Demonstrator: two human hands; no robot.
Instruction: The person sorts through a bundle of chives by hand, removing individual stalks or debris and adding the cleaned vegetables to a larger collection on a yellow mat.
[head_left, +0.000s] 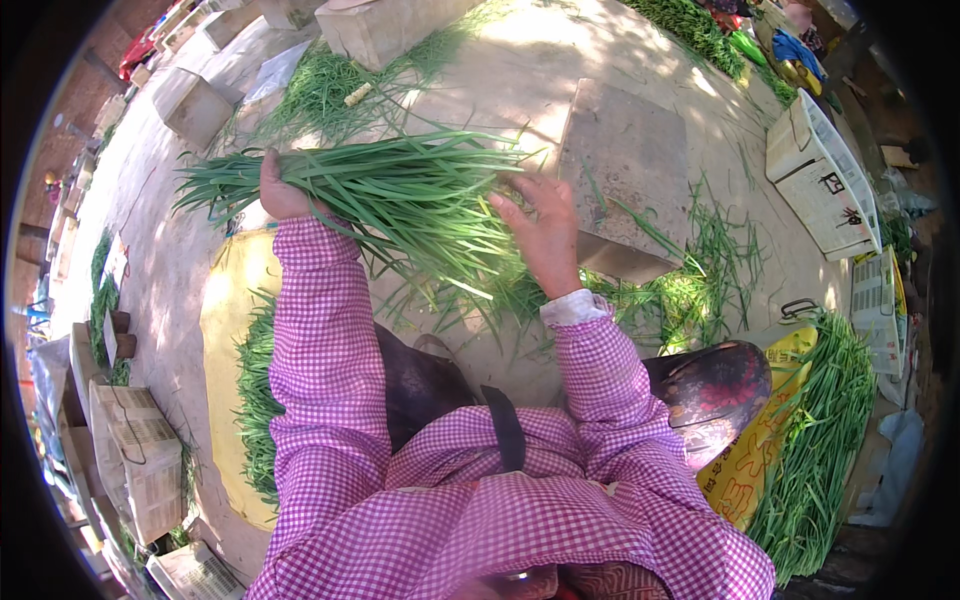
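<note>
My left hand (284, 191) is closed around a long bunch of green leafy stalks (405, 180), probably Chinese chives, held sideways in front of me. The thumb shows on top of the leaves, while the other fingers are hidden beneath. At the bunch's right end, my right hand (536, 217) has its fingers bent at the loose leaves; whether it pinches any is unclear. A large heap of the same greens (817, 450) lies at my right on a yellow printed sack (739, 480). Another heap (257, 390) rests on a yellow sheet (225, 315) at my left.
A low grey block (626, 165) stands ahead, right of centre, with stray leaves on it. Loose leaves (724, 255) litter the concrete floor around it. White plastic crates (825, 176) stand at the right, others (139, 457) at the lower left. Pale boxes (191, 105) stand farther ahead.
</note>
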